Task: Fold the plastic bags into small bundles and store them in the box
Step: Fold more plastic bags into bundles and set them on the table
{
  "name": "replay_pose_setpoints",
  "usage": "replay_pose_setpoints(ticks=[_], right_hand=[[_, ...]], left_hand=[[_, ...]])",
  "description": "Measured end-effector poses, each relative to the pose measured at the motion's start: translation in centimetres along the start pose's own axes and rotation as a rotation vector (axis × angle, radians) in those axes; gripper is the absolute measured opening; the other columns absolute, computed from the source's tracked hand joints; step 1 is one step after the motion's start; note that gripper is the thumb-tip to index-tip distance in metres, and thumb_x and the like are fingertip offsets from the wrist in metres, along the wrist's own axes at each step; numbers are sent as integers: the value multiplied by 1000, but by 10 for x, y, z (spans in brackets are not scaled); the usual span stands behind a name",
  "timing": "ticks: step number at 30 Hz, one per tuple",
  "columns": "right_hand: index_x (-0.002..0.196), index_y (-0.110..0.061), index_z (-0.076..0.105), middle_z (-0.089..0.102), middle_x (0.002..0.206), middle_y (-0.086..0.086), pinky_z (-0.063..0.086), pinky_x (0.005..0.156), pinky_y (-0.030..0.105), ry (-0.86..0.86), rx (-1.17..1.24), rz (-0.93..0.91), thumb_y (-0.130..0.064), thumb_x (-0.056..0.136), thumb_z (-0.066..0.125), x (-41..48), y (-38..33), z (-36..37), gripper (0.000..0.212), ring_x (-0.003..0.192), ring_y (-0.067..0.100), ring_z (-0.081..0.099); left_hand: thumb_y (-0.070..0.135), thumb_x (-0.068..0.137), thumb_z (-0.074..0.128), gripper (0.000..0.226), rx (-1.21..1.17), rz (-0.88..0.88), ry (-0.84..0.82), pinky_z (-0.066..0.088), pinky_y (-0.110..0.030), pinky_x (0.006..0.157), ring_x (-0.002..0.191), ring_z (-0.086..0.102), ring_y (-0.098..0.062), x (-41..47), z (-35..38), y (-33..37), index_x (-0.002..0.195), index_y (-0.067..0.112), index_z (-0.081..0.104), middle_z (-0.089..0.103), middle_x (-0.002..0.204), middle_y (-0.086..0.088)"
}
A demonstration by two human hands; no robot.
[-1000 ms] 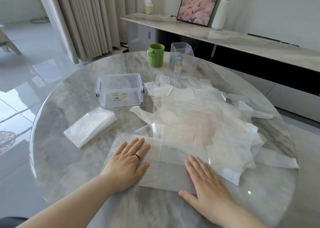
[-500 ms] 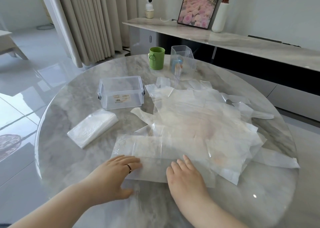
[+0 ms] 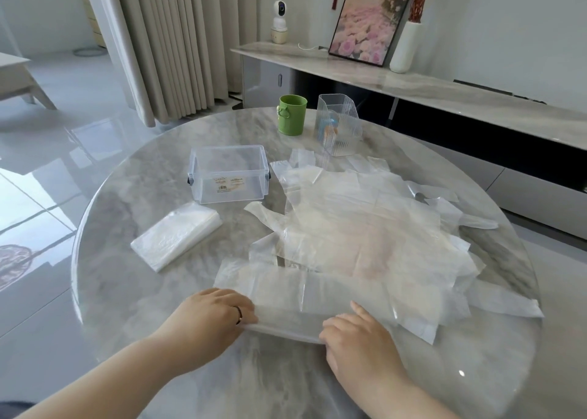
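A translucent plastic bag (image 3: pixel 317 294), folded into a long strip, lies across the near part of the round marble table (image 3: pixel 127 291). My left hand (image 3: pixel 209 315) pinches the strip's near edge at its left end. My right hand (image 3: pixel 355 339) grips the same edge further right, lifting it slightly. Behind the strip lies a loose pile of flat plastic bags (image 3: pixel 365 218). A stack of folded bags (image 3: pixel 176 234) rests to the left. The clear storage box (image 3: pixel 228 174) stands empty beyond it.
A green cup (image 3: pixel 292 115) and a ribbed clear container (image 3: pixel 338 126) stand at the table's far side. A sideboard with a framed picture (image 3: pixel 371 18), a white vase and a small camera runs along the back wall. Curtains hang at the left.
Both hands slid back from lying flat on the strip to its near edge, curled round it, and began lifting that edge.
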State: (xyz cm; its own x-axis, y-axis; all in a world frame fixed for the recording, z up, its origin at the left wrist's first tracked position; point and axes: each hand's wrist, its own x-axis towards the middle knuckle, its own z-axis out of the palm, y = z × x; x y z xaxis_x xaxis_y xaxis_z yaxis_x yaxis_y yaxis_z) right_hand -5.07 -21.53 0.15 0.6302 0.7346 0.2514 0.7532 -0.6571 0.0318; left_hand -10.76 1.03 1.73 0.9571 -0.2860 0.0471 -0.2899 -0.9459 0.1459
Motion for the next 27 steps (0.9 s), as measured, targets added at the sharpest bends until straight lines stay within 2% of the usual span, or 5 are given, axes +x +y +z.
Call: replay_pose_setpoints(ticks=[4,8,12,16,27], right_hand=[[45,-31,66,69,65,-18,35,85,31,-70,40,-6,-48,10,85,-17,5,-8,44,66,4,70],[44,-29,62,70,70,-22,53,76,25,-160,123,34,-46,17,80,-21,12,-23,36,64,-2,68],[70,-22,65,71,94,-15,52,78,22,-334,248,166,-31,74,35,-15,21,-36,31,88,4,65],[63,-32,56,65,76,-8,40,68,17,-367,604,469,-15,82,55,-12,40,-39,25,81,9,58],[81,-6,57,64,84,7,39,66,27,-251,630,832,-14,84,57,11,45,-16,9,82,25,58]], left_hand=[[40,86,34,34,-145,-26,-48,35,1,83,96,53,18,-14,-9,0,93,43,67,50,95,42],[70,52,5,84,-253,-154,-261,29,0,90,114,43,10,-32,-11,1,108,38,60,45,99,44],[46,86,54,9,-474,-368,-291,39,-4,78,86,54,14,-36,-19,-7,76,46,54,61,83,35],[23,85,63,27,-690,-616,-142,35,-10,55,57,46,2,-28,-21,-22,59,28,57,54,50,17],[25,91,49,9,-368,-841,15,40,-25,75,85,53,-17,1,-3,-22,90,22,57,60,95,2]])
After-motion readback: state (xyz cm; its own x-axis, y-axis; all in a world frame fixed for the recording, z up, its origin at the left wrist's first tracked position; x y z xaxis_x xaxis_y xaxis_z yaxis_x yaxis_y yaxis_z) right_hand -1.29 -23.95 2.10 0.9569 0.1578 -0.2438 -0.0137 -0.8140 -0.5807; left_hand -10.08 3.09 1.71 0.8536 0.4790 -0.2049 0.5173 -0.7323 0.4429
